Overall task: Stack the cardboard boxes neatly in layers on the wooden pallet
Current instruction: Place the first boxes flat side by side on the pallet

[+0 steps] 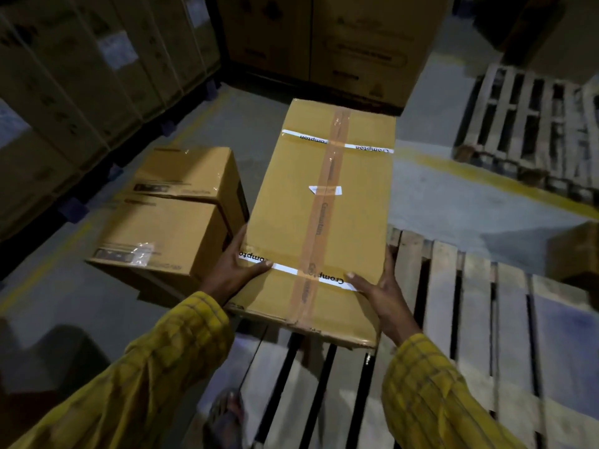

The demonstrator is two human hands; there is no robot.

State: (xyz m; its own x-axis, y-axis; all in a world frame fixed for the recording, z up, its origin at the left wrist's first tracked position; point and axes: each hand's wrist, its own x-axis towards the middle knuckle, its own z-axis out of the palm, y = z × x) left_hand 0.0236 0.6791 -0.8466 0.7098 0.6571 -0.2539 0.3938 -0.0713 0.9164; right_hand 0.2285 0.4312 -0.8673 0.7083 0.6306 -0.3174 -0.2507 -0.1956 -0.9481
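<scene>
Long taped cardboard box [321, 218] held above wooden pallet [476, 322].
Left hand [238, 270] and right hand [381, 288]: each grip clamped on box's near corners.

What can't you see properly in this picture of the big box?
Head view only:
- Long tan cardboard box: underside hidden by the box itself, so whether it rests on the wooden slatted pallet is unclear.
- Left hand and right hand: fingers under the box edges hidden.
- Two smaller cardboard boxes: labels blurred.
- Dark background cartons: print unreadable.
</scene>
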